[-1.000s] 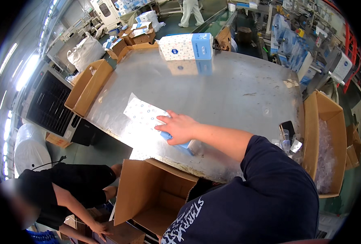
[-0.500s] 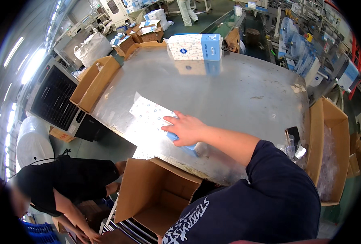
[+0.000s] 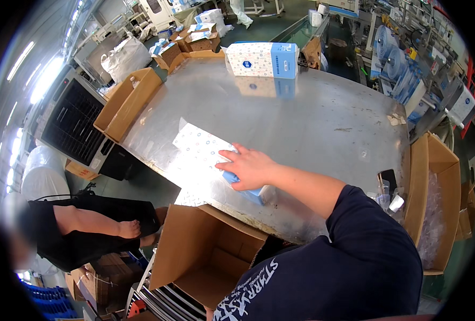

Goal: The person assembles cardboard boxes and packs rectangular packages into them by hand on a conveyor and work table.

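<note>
My right hand [image 3: 248, 167] lies over a soft white pack [image 3: 201, 143] with small printed dots and a blue end, on the near left of the metal table [image 3: 312, 117]. Its fingers are spread across the pack's top, with the thumb over the blue part. Glare washes out the pack's near side. Of my left hand [image 3: 209, 314] only a sliver of skin shows at the lower edge, beside an open cardboard box [image 3: 176, 246]; its fingers are hidden. A similar white and blue pack [image 3: 256, 60] stands upright at the table's far edge.
A co-worker's hand [image 3: 130, 229] is at the left, beyond the box. Rollers [image 3: 165, 305] run beneath the box. Cardboard trays flank the table, the right one [image 3: 435, 214] holding clear plastic. A dark phone [image 3: 388, 177] lies at the right edge. Machinery stands behind.
The co-worker's arm has risen from low down to near their body. My right hand stays on the pack; the view has shifted slightly.
</note>
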